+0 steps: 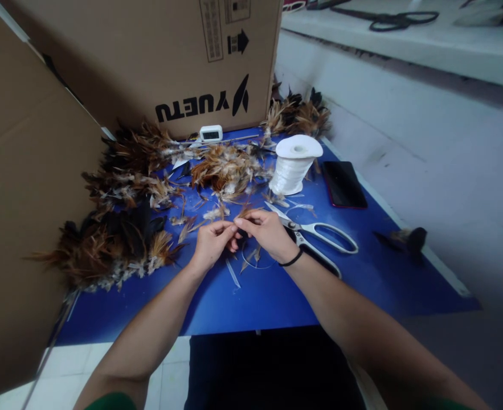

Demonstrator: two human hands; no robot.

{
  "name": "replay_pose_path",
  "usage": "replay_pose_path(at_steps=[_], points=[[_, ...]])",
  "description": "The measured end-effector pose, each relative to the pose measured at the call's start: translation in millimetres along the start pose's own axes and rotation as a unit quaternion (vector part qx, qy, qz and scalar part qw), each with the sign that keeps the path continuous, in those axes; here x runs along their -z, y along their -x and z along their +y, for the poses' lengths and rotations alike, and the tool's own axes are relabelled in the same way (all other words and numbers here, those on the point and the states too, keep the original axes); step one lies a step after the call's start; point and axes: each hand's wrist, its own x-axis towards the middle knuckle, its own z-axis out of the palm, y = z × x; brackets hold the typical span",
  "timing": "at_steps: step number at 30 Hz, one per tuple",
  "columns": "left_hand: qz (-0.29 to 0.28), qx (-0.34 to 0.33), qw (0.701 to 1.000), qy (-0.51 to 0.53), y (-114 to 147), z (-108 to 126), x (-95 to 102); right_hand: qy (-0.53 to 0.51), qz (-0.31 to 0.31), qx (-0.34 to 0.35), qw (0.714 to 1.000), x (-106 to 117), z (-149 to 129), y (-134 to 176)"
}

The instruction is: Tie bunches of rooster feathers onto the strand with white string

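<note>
My left hand (212,244) and my right hand (269,232) meet over the blue tabletop, thumbs and forefingers pinched close together. A small brown feather (244,211) sticks up from between the fingertips of my right hand. What my left fingers pinch is too small to make out. Beneath the hands lie a white ribbon piece (233,273) and a thin loop of pale thread. Silver-handled scissors (315,239) lie partly opened beside my right wrist, partly covered by it. A white spool of ribbon (293,165) stands upright beyond my right hand.
Bunched brown and black feathers (101,250) line the left side, with a loose feather pile (228,168) in the middle. A large cardboard box (127,62) stands behind. A phone (344,184) lies at right, and a small white digital display (211,134) sits at the back.
</note>
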Motion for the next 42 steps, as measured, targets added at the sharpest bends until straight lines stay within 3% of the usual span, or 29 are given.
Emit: replay_pose_path(at_steps=[5,11,15,27,35,42], points=[[-0.018,0.017,0.999,0.043,1.0,2.1,0.0,0.004,-0.006,0.003,1.0,2.1,-0.5,0.0],[-0.078,0.125,0.976,0.162,-0.6,2.1,3.7,-0.011,-0.018,0.011,1.0,2.2,-0.3,-0.2],[-0.083,0.147,0.968,0.186,-1.9,1.3,4.6,-0.014,-0.033,0.019,0.999,2.0,-1.5,-0.3],[-0.02,0.085,0.986,0.139,-1.6,1.1,2.7,-0.015,-0.031,-0.011,0.999,1.6,-0.3,0.6],[-0.01,0.033,0.995,0.094,-0.8,-1.6,1.7,0.001,-0.014,0.003,1.0,1.4,-0.4,0.9],[-0.053,0.046,0.991,0.116,0.9,1.1,1.5,-0.029,-0.013,-0.017,0.999,2.0,-3.2,1.2]])
